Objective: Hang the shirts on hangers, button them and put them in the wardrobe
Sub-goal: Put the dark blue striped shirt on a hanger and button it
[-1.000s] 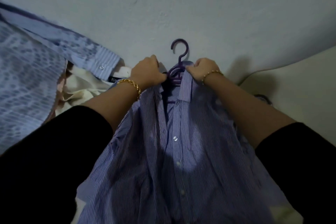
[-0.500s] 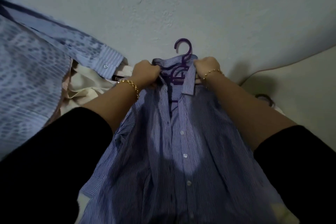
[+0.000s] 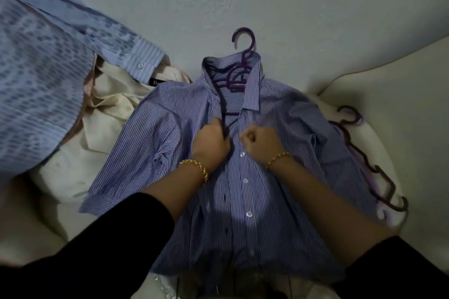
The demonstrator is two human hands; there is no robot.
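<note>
Clutching the striped shirt (image 3: 243, 189) at its open front with the left hand (image 3: 211, 143); with the right hand (image 3: 260, 141), fist curled, seemingly pinching the button edge. Spread front-up on a cream cushion (image 3: 388, 80). Further off, threaded through the collar, a purple hanger (image 3: 243, 60), hook towards the wall (image 3: 291, 7).

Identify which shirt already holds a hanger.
The blue striped shirt in the middle: a purple hanger pokes from its collar. The patterned shirt at left shows none.
</note>
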